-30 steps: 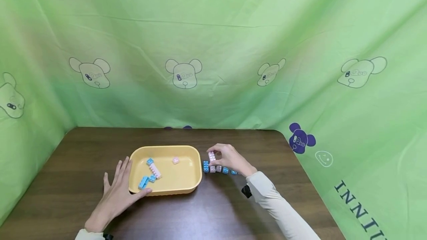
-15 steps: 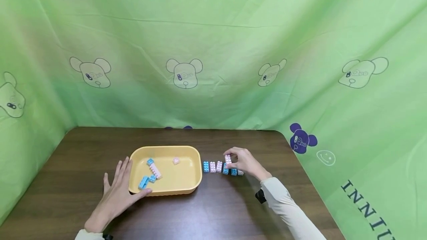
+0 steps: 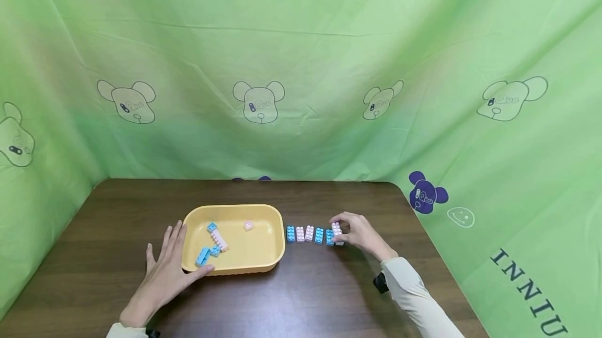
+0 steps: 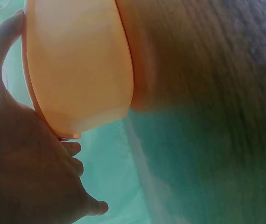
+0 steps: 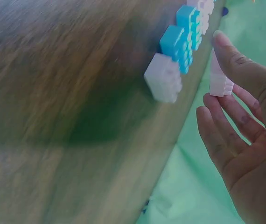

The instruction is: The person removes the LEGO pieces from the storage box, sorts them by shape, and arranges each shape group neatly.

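Observation:
My right hand (image 3: pixel 362 232) pinches a pink toy brick (image 3: pixel 336 227) between thumb and fingers, raised over the right end of a row of bricks on the table. In the right wrist view the held brick (image 5: pixel 220 83) shows clear of the table. Below it, the row ends in a pink brick (image 5: pixel 163 78), next to a blue brick (image 5: pixel 175 42). My left hand (image 3: pixel 162 275) rests at the left end of a yellow tray (image 3: pixel 251 249), fingers stretched along its side and thumb at the front rim. The wrist view shows that hand against the tray wall (image 4: pixel 81 60).
Inside the tray lie a long pink brick (image 3: pixel 219 241), a small pink brick (image 3: pixel 248 225) and several blue bricks (image 3: pixel 203 256). The row begins with a blue brick (image 3: pixel 290 233) close to the tray's right side. Green cloth (image 3: pixel 301 40) hangs behind the brown table (image 3: pixel 301 301).
My right hand has carried the pink brick rightward along the row, from near the tray to the far right end. The left hand and the tray have stayed in place.

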The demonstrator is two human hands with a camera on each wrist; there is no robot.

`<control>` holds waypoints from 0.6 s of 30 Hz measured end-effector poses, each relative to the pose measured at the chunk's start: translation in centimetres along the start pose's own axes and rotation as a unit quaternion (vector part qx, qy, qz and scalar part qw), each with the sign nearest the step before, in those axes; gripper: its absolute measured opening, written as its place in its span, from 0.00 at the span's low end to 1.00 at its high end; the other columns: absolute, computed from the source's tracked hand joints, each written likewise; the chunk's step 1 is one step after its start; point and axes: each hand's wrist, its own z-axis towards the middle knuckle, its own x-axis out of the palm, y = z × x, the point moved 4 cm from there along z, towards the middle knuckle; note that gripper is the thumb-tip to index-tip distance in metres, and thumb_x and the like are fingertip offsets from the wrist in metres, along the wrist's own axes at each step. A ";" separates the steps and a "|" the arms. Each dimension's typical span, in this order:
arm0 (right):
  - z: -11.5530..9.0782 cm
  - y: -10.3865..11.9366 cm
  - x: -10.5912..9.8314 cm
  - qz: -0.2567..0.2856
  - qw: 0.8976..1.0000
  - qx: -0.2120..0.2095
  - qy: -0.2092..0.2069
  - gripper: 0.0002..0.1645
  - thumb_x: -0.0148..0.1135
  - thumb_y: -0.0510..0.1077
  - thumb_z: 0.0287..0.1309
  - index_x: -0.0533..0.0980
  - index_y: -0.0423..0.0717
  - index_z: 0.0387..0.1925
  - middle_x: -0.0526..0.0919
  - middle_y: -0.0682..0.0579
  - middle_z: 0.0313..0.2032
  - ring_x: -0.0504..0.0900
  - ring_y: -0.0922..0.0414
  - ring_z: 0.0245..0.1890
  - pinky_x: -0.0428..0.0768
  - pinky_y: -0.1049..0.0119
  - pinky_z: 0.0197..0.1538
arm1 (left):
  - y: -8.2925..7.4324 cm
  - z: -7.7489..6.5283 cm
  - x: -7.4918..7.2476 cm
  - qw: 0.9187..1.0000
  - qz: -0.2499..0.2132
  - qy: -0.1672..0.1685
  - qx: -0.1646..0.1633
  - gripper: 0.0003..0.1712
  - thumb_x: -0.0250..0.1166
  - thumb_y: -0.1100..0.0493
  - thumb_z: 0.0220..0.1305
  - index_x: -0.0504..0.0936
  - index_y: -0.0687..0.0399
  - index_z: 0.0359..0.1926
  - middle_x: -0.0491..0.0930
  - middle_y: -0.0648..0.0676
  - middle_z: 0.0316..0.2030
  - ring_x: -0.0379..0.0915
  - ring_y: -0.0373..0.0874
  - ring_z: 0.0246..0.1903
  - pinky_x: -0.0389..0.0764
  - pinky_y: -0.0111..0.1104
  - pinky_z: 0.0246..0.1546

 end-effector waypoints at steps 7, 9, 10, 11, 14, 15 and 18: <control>-1.1 -1.1 -0.5 0.006 1.000 0.018 -0.006 0.26 0.85 0.35 0.45 0.84 0.33 0.47 0.89 0.42 0.43 0.89 0.47 0.38 0.88 0.55 0.44 | 0.0 -0.2 0.1 1.000 -0.006 0.003 -0.005 0.74 0.73 0.28 0.59 0.39 0.61 0.85 0.43 0.68 0.83 0.36 0.68 0.81 0.32 0.79 0.67; -1.4 -1.4 -0.5 0.000 1.000 0.023 -0.006 0.25 0.85 0.34 0.45 0.84 0.33 0.47 0.89 0.41 0.43 0.89 0.47 0.38 0.88 0.55 0.43 | 0.0 -0.1 0.1 1.000 -0.006 0.004 -0.004 0.74 0.73 0.28 0.59 0.39 0.61 0.85 0.43 0.68 0.83 0.35 0.68 0.81 0.32 0.79 0.67; -1.5 -1.5 -0.4 -0.002 1.000 0.025 -0.006 0.25 0.84 0.34 0.45 0.84 0.33 0.47 0.89 0.40 0.43 0.89 0.46 0.38 0.88 0.54 0.44 | 0.0 -0.1 0.1 1.000 -0.005 0.003 -0.003 0.74 0.73 0.28 0.59 0.39 0.61 0.85 0.43 0.68 0.83 0.35 0.68 0.81 0.32 0.79 0.67; -1.7 -1.6 -0.4 -0.006 1.000 0.025 -0.005 0.25 0.84 0.34 0.45 0.84 0.34 0.47 0.88 0.40 0.43 0.89 0.46 0.38 0.88 0.54 0.44 | 0.0 -0.1 0.1 1.000 -0.005 0.003 -0.003 0.74 0.73 0.28 0.59 0.39 0.62 0.85 0.43 0.68 0.83 0.35 0.68 0.81 0.32 0.79 0.67; -1.9 -2.0 -0.3 -0.008 0.999 0.038 -0.003 0.25 0.84 0.33 0.45 0.84 0.34 0.47 0.88 0.39 0.44 0.89 0.44 0.40 0.88 0.52 0.45 | 0.1 0.1 0.2 1.000 -0.004 0.002 -0.002 0.74 0.73 0.28 0.59 0.39 0.62 0.85 0.43 0.68 0.83 0.35 0.68 0.81 0.31 0.79 0.67; -2.0 -2.1 -0.3 -0.008 0.999 0.042 -0.003 0.26 0.84 0.34 0.45 0.84 0.34 0.47 0.88 0.39 0.44 0.89 0.44 0.40 0.88 0.51 0.46 | 0.1 0.1 0.2 1.000 -0.002 0.002 -0.002 0.74 0.73 0.28 0.59 0.39 0.62 0.85 0.43 0.68 0.83 0.35 0.68 0.81 0.31 0.79 0.67; -2.2 -2.4 -0.4 -0.012 0.999 0.051 -0.003 0.26 0.85 0.35 0.44 0.84 0.35 0.47 0.88 0.40 0.44 0.89 0.43 0.41 0.88 0.49 0.46 | 0.1 0.1 0.2 1.000 0.001 0.003 -0.003 0.74 0.72 0.28 0.59 0.40 0.63 0.85 0.43 0.68 0.83 0.35 0.69 0.81 0.31 0.79 0.67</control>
